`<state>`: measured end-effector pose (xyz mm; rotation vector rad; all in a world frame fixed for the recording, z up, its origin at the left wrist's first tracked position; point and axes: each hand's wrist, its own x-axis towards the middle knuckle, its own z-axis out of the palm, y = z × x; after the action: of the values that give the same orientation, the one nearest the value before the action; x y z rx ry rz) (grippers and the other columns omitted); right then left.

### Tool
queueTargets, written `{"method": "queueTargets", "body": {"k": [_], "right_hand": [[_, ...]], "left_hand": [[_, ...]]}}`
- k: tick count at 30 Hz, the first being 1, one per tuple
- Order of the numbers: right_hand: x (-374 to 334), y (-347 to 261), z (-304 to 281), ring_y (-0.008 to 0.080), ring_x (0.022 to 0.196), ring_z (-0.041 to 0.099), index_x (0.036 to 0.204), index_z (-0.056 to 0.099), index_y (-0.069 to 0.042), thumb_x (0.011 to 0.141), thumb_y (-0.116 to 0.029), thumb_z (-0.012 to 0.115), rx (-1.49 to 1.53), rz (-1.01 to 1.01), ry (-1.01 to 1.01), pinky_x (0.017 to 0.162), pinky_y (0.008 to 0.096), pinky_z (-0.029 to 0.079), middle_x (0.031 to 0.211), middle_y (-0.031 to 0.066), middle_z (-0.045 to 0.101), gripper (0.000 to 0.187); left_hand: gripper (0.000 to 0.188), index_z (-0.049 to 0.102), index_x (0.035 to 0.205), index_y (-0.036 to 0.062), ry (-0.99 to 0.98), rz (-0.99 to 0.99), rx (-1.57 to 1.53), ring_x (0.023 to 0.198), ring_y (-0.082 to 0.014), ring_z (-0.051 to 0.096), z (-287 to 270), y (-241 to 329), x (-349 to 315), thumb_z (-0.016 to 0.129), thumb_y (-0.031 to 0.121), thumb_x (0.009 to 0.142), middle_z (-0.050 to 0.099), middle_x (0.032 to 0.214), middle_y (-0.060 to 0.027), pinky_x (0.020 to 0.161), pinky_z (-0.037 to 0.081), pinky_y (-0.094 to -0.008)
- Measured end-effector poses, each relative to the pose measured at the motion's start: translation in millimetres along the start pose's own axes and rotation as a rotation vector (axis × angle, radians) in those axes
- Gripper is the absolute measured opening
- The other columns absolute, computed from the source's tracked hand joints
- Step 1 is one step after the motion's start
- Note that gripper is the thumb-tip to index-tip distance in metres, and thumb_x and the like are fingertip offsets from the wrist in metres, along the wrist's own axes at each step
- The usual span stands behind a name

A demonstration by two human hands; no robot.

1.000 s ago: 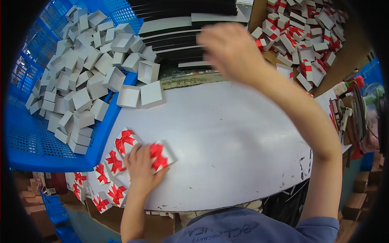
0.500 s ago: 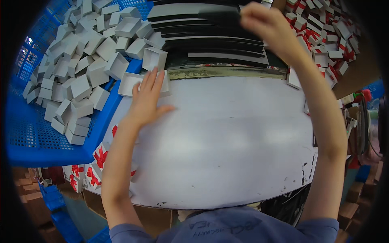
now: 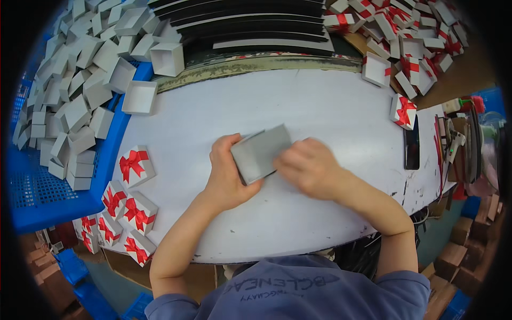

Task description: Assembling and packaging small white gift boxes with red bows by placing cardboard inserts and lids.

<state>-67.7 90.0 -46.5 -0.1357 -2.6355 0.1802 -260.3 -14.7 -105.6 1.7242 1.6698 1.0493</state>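
Observation:
Over the middle of the white table, my left hand (image 3: 226, 173) is closed round a small pale box (image 3: 248, 162), thumb along its near edge. My right hand (image 3: 309, 168) is smeared by motion; its fingers pinch the right side of a flat grey piece (image 3: 274, 141) that lies against the box's right part. Whether this piece is inside the box or on top of it, I cannot tell. An open white box tray (image 3: 140, 98) rests on the table by the blue basket. White lids with red ribbon bows (image 3: 140, 212) lie left of my left forearm.
A blue basket (image 3: 56, 210) heaped with white box trays stands at the left. Black sheets (image 3: 250, 24) are stacked at the back. More red-ribboned lids (image 3: 408, 48) fill a carton at the back right. One bowed lid (image 3: 404, 112) sits near a dark phone-like slab (image 3: 412, 149).
My left hand has come from the trays by the basket to the middle, bringing a box. My right hand has come down from the black stack and now meets it. The view has shifted.

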Motion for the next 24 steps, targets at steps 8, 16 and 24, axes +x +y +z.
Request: {"method": "queueTargets", "body": {"k": [8,16,24], "right_hand": [[-24,59,-22,0.0279,0.091,0.056,0.094,0.061,-0.010,0.068,-0.013,0.069,0.244,0.286,0.134,0.080,0.0382,0.043,0.098,0.0070,0.060,0.028],[-83,166,-55,0.0246,0.102,0.051,0.097,0.060,-0.003,0.069,-0.016,0.060,-0.571,0.574,0.012,0.085,0.0396,0.039,0.106,0.0119,0.056,0.031],[9,58,0,0.0111,0.078,0.054,0.105,0.061,-0.001,0.087,-0.025,0.053,1.206,0.978,-0.159,0.069,0.0268,0.045,0.086,0.0031,0.062,0.031]], "left_hand": [[0.058,0.053,0.119,0.0182,-0.241,0.411,0.218,0.116,-0.0381,0.035,-15,17,-8,0.075,0.022,0.065,0.041,0.134,-0.0075,0.093,0.030,-0.0477],[0.051,0.056,0.117,0.0181,-0.404,0.362,0.434,0.119,-0.0382,0.034,-33,38,1,0.074,0.019,0.069,0.041,0.132,-0.0100,0.094,0.032,-0.0458],[0.110,0.003,0.137,0.0087,-0.123,0.404,-0.222,0.123,-0.0399,0.032,6,3,24,0.082,0.013,0.060,0.012,0.138,-0.0233,0.091,0.045,-0.0416]]}}
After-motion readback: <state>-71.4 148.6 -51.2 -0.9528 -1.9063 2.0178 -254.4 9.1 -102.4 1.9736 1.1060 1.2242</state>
